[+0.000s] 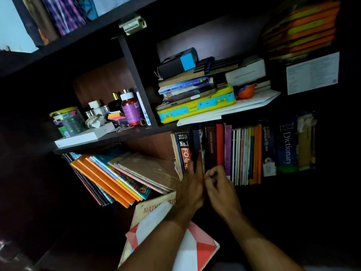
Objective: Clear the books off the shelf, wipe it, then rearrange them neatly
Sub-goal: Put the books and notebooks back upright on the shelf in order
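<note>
A dark shelf [109, 140] holds a row of upright books [244, 153], beside a leaning stack [125, 177]. The left hand [192, 184] lies flat-fingered against the spines by a dark volume [196, 142]; the right hand [218, 184] curls loosely, seemingly holding nothing. Pulling one tight-packed volume could tip its neighbours out.
</note>
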`<state>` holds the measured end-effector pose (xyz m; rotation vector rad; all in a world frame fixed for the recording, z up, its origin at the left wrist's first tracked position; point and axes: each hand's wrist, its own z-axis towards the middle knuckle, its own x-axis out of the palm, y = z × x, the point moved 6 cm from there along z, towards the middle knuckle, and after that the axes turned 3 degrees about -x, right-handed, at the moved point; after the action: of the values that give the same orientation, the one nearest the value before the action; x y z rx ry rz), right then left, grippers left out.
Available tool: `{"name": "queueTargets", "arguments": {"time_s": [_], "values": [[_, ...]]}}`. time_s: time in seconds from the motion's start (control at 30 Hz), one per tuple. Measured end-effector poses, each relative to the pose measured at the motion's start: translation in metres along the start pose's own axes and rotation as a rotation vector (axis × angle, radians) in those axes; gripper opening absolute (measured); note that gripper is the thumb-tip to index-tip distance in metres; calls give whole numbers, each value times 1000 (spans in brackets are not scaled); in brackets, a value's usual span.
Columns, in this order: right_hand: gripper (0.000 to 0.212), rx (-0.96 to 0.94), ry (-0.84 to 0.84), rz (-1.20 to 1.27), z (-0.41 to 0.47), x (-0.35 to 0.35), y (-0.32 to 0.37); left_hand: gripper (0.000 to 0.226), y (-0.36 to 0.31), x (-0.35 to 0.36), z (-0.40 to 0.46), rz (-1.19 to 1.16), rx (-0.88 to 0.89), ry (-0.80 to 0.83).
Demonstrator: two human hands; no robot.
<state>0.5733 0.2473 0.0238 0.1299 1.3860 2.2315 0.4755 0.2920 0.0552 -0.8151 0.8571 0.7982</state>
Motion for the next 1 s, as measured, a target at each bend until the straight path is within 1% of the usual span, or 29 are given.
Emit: {"name": "queueTargets", "arguments": {"time_s": [0.03, 0.07, 0.1, 0.13, 0.2, 0.23, 0.27, 0.33, 0.43, 0.5, 0.53, 0.57, 0.63, 0.67, 0.73, 0.77, 0.8, 0.83, 0.87, 0.9, 0.93, 0.97, 1.0], "values": [[12, -6, -8, 10, -1, 0, 2, 76, 1, 2, -1, 46, 8, 64], [14, -14, -12, 14, -1, -1, 4, 76, 1, 1, -1, 24, 4, 83], [16, -26, -14, 5, -1, -1, 6, 72, 2, -2, -1, -43, 14, 51], [17, -44, -19, -14, -2, -2, 8, 64, 4, -6, -2, -129, 38, -2], [17, -75, -15, -42, -2, -1, 10, 37, 8, -13, -5, -294, 62, -104], [16, -77, -4, -39, -2, 0, 9, 23, 10, -15, -4, -337, 35, -121], [15, -71, 12, -33, -2, 1, 8, 18, 12, -15, 1, -353, -2, -130], [9, -47, 28, -40, 0, 2, 4, 17, 14, -15, 17, -351, -51, -140], [9, -9, 46, -67, 3, 4, -1, 20, 17, -10, 34, -384, -75, -135], [7, 4, 68, -82, 4, 7, -5, 17, 26, -2, 34, -455, -79, -64], [7, 0, 77, -96, 4, 7, -5, 20, 30, 2, 31, -483, -70, -11], [12, 2, 82, -104, 4, 8, -6, 25, 34, 5, 26, -492, -43, 43], [32, 15, 108, -118, 5, 11, -8, 32, 44, 1, 12, -474, 20, 137], [40, 30, 123, -131, 4, 12, -8, 31, 48, -6, 1, -463, 51, 180], [48, 61, 143, -147, 4, 14, -10, 25, 65, -29, -18, -400, 63, 238], [48, 70, 132, -152, 6, 13, -11, 21, 79, -43, -27, -349, 44, 237], [44, 80, 118, -162, 6, 11, -11, 22, 99, -56, -37, -281, 9, 248], [35, 93, 97, -158, 7, 10, -12, 33, 114, -70, -48, -219, -53, 297], [22, 92, 81, -156, 6, 8, -11, 46, 129, -78, -60, -215, -161, 386], [12, 73, 104, -145, 5, 12, -10, 50, 142, -81, -76, -251, -279, 502], [16, 40, 168, -151, 4, 17, -8, 49, 146, -82, -89, -256, -336, 586], [25, 13, 279, -157, 1, 27, -8, 45, 149, -85, -97, -211, -337, 600], [33, 3, 396, -191, -4, 37, -7, 46, 152, -88, -102, -174, -345, 581]]}}
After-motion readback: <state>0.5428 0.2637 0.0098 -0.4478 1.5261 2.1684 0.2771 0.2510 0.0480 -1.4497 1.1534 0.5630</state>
